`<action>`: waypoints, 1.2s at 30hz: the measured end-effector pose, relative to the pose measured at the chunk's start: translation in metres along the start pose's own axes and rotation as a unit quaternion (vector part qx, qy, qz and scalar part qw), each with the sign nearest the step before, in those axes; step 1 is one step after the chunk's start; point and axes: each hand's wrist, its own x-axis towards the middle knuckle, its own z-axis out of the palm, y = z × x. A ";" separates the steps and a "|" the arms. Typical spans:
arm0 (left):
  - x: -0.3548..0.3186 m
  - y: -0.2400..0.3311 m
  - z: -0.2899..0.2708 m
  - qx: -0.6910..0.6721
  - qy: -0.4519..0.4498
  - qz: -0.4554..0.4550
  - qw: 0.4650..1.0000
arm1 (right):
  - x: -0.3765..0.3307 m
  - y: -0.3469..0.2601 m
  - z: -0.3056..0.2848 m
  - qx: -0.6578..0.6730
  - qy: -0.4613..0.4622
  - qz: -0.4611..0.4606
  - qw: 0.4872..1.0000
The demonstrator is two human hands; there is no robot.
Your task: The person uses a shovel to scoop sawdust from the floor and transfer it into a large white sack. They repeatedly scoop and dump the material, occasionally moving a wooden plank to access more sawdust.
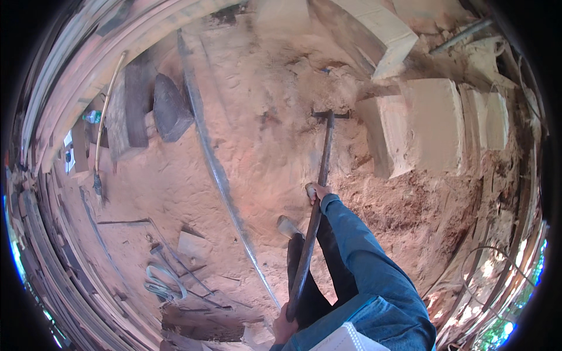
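Note:
Both my hands grip the dark shaft of a long-handled hoe (323,153) that slants up and away from my body. At its far end, the narrow crosswise head (331,115) rests on the reddish, dusty ground. My right hand (318,193), in a blue sleeve, is closed around the middle of the shaft. Down by the lower edge, my left hand (284,325) wraps the near end. One light, dusty shoe (287,226) shows left of the shaft. Whether the head has teeth is too small to tell.
Pale blocks (432,126) stand at the right beside loose reddish soil (404,205). A long metal bar (219,181) lies along the ground left of me. Farther left are a long-handled brush (98,184), a dark pointed slab (170,108), and a coiled strap (165,284) among thin rods.

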 end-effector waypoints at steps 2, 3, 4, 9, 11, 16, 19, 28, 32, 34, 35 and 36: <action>0.008 -0.004 -0.001 -0.035 0.000 0.036 0.999 | 0.005 -0.003 0.006 0.056 -0.016 0.029 0.998; 0.016 -0.004 -0.002 -0.011 0.004 0.027 1.000 | 0.011 -0.007 0.009 0.069 -0.010 0.043 0.997; 0.024 -0.004 -0.004 0.012 0.006 0.018 1.000 | 0.019 -0.011 0.013 0.074 0.020 0.081 0.994; 0.100 0.024 -0.009 0.030 0.050 0.062 0.996 | 0.081 -0.050 0.032 0.085 -0.008 0.008 0.996; 0.130 0.037 -0.005 0.024 0.043 0.049 0.998 | 0.111 -0.071 0.036 0.084 -0.042 0.029 0.995; 0.173 0.033 0.011 0.022 0.046 0.047 0.998 | 0.177 -0.112 0.034 0.133 -0.090 0.034 0.987; 0.193 0.014 0.034 0.006 0.070 0.056 0.996 | 0.195 -0.110 0.033 0.141 -0.077 0.054 0.986; 0.216 -0.043 0.088 0.049 0.085 0.091 0.991 | 0.187 -0.083 0.030 0.148 -0.095 0.038 0.984; 0.207 -0.059 0.087 0.038 0.132 0.116 0.984 | 0.160 -0.081 0.028 0.164 -0.088 0.039 0.982; 0.195 -0.068 0.081 0.040 0.131 0.110 0.984 | 0.139 -0.079 0.030 0.175 -0.132 0.034 0.975; 0.183 -0.074 0.077 0.077 0.130 0.088 0.985 | 0.126 -0.077 0.033 0.176 -0.137 0.039 0.974; 0.174 -0.081 0.070 0.068 0.135 0.090 0.984 | 0.112 -0.073 0.035 0.175 -0.106 0.048 0.978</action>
